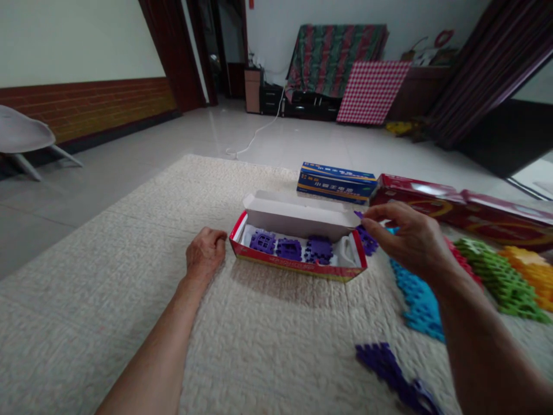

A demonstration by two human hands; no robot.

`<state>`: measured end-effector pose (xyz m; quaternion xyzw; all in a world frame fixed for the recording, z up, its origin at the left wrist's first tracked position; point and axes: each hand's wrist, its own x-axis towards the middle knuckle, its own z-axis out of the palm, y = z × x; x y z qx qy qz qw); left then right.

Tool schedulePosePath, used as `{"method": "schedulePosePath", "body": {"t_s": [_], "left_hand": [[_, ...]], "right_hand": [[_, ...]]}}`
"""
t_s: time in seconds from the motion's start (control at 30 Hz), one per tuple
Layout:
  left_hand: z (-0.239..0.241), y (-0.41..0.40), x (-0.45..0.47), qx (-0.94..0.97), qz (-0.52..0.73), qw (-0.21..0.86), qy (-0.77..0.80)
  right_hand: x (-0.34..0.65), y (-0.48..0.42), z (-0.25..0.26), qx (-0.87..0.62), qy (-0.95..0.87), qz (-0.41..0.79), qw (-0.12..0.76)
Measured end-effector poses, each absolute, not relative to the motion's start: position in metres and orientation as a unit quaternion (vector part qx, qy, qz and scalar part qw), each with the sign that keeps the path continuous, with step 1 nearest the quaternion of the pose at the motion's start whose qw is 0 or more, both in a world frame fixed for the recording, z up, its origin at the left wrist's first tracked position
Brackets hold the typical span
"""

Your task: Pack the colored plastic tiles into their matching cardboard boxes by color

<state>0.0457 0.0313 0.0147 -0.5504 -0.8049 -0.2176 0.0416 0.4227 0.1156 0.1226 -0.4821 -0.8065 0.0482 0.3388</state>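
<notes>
An open-topped red box (298, 270) sits on the cream quilted mat (142, 242), its white lid flap raised at the back. Several purple interlocking plastic pieces (288, 249) lie inside it on a white lining. At the box's left end my left hand (206, 251) rests on the mat, fingers curled in, with nothing seen in it. By the box's right end, my right hand (404, 236) pinches a purple interlocking piece (359, 214) between thumb and fingers. Just below that, another purple piece (368, 241) shows beside the box; whether the two are joined I cannot tell.
More purple pieces (391, 369) lie at the front right. Blue (417, 300), green (496, 279) and orange (529, 274) interlocking pieces spread to the right, with some red partly hidden. A blue box (336, 183) and red boxes (421, 199) stand behind. A chair (23, 132) is far left.
</notes>
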Motion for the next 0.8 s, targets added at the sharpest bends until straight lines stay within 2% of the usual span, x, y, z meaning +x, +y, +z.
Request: {"method": "schedulePosePath", "body": {"t_s": [0.2,0.53,0.8], "left_hand": [[0.013,0.031,0.042,-0.561,-0.214,0.057,-0.798],[0.012,0.029,0.041,-0.565,-0.204,0.077,-0.796],[0.011,0.025,0.034,-0.522,-0.189,0.106,-0.825]], "right_hand": [[0.478,0.132,0.092,-0.571,-0.754,0.042,0.322],[0.451,0.129,0.065,-0.625,-0.775,-0.026,0.089],[0.444,0.128,0.061,-0.642,-0.765,-0.047,0.025]]}}
